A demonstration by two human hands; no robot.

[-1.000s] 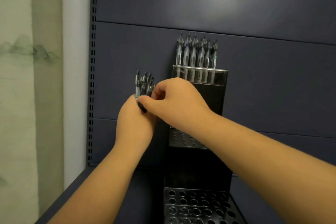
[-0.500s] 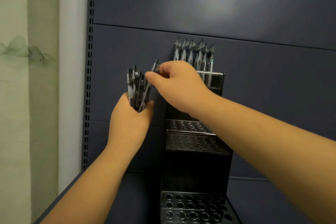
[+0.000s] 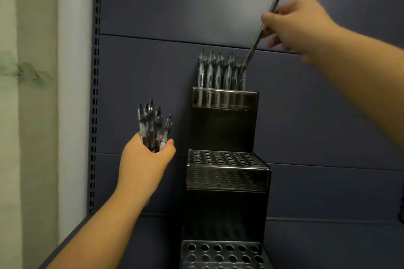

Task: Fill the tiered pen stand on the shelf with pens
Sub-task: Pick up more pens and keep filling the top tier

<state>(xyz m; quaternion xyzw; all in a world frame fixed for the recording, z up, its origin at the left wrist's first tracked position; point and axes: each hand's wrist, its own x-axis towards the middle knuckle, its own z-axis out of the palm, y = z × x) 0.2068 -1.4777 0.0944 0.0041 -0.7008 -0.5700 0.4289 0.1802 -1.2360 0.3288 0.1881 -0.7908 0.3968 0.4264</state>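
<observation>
Our right hand [image 3: 299, 26] pinches one pen [image 3: 260, 35] over the stand's [image 3: 225, 135] part-filled top row; our left hand [image 3: 146, 159] grips a bunch [image 3: 153, 126]; lower tiers wait empty.

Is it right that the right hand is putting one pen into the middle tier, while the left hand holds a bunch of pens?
Not quite. The head view shows the right hand bringing its pen to the top tier, not the middle. The left hand does hold a bunch of pens.
</observation>
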